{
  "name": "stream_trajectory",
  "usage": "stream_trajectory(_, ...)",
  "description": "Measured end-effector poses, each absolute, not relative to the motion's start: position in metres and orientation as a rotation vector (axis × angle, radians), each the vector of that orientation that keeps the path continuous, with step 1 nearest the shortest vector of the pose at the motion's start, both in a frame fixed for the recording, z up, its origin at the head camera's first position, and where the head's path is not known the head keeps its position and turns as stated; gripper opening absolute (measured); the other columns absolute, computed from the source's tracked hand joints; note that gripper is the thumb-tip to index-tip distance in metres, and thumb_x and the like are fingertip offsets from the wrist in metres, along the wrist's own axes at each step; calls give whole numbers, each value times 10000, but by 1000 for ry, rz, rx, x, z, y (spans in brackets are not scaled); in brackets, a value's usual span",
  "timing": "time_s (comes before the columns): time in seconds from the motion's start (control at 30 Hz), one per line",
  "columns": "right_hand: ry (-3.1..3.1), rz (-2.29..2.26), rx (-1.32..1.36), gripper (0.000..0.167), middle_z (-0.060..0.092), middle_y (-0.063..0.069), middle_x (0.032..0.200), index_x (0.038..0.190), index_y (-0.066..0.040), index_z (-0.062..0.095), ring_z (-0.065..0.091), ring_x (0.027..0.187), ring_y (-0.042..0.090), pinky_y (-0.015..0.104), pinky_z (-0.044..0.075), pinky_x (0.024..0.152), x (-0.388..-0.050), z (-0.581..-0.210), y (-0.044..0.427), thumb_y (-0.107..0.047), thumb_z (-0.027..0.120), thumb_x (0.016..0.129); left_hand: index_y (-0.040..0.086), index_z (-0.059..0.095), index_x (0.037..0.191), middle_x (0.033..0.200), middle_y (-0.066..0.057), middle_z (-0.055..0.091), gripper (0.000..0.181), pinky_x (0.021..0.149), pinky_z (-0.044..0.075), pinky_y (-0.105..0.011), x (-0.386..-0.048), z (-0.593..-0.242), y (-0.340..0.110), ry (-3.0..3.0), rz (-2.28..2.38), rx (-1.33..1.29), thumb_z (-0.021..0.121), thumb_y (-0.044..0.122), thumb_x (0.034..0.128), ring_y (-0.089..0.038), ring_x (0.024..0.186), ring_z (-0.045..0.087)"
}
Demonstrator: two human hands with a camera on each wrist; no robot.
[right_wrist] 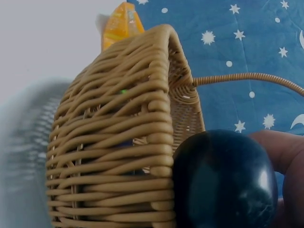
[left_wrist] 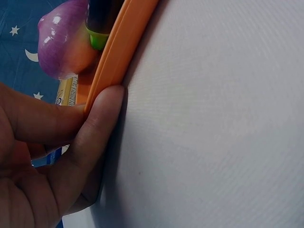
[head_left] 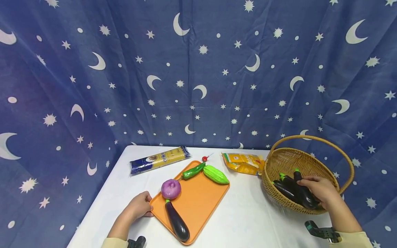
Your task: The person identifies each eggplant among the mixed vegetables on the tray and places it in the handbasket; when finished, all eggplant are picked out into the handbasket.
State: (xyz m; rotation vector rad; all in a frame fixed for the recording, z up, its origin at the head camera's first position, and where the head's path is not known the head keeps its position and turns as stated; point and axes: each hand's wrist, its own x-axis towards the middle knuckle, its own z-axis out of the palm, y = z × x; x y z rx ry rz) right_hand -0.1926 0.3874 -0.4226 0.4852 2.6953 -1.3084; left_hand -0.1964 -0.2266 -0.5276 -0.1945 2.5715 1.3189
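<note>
My left hand (head_left: 139, 206) pinches the left edge of an orange tray (head_left: 198, 206), thumb and fingers on its rim in the left wrist view. On the tray lie a purple onion (head_left: 171, 189), a dark eggplant (head_left: 177, 221), a green pepper (head_left: 193, 171) and a light green ridged vegetable (head_left: 216, 174). At the right, my right hand (head_left: 321, 188) grips an eggplant (right_wrist: 225, 180) near its stem end, over a wicker basket (head_left: 276, 165). More eggplants (head_left: 285, 190) lie in the basket beneath it. Its round end shows at the basket rim in the right wrist view.
A blue and yellow pasta packet (head_left: 161, 159) lies at the back left of the white table (head_left: 248, 210). An orange bag (head_left: 243, 163) sits left of the basket, whose handle (head_left: 348, 162) arches above it. A small red item (head_left: 204, 158) lies behind the tray. A starry curtain hangs behind.
</note>
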Motion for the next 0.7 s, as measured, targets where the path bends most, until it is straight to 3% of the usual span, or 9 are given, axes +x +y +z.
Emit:
stream_trajectory(0.23, 2765, -1235, 502, 677, 551, 406, 1182, 1331, 171, 454, 663, 912, 358, 395, 603, 666, -196, -424, 388, -351, 650, 947, -10, 533, 923, 805, -114, 529, 192, 553, 589, -291, -197, -529, -226, 2557, 1349, -194, 622, -121, 793, -181, 605, 601)
stream_trajectory(0.43, 2809, -1131, 535, 618, 561, 377, 1148, 1236, 147, 529, 581, 1012, 477, 429, 564, 696, -196, -426, 392, -365, 676, 924, -13, 540, 928, 810, -122, 540, 183, 557, 589, -291, -196, -528, -226, 2552, 1352, -199, 624, -121, 806, -184, 608, 608)
stream_trajectory(0.7, 2819, -1093, 528, 602, 566, 368, 1141, 1204, 129, 554, 581, 994, 477, 467, 557, 705, -197, -426, 390, -376, 692, 907, -9, 544, 928, 800, -116, 542, 182, 556, 585, -284, -196, -527, -226, 2555, 1341, -204, 631, -113, 806, -179, 602, 605)
